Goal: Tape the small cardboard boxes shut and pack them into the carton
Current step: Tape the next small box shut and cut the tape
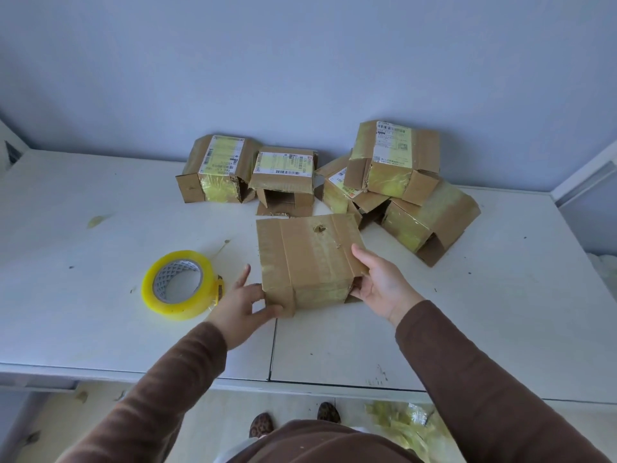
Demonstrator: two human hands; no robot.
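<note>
the box (309,262) sits on the table (467,295) near its front edge, between both hands, with the tape roll (178,284) just to its left. the worst risk, as i judge it, is the open end flap at the right: it juts loose under the right hand, and if it gets taped before being folded flat the seam will gape or wrinkle. old yellowish tape already covers the top, so fresh tape may stick poorly there. the box could also skid toward the pile (394,182) behind if pushed from one side only. no carton shows in view, so packing looks some way off.

the left hand (242,305) comes in low from the left, thumb hooked on the near left corner, index finger pointing up and free, the other fingers loosely curled beside the left face. the right hand (380,282) clasps the right edge, thumb lying on top, fingers wrapped under by the loose flap. both sleeves reach forward over the table edge.
</note>
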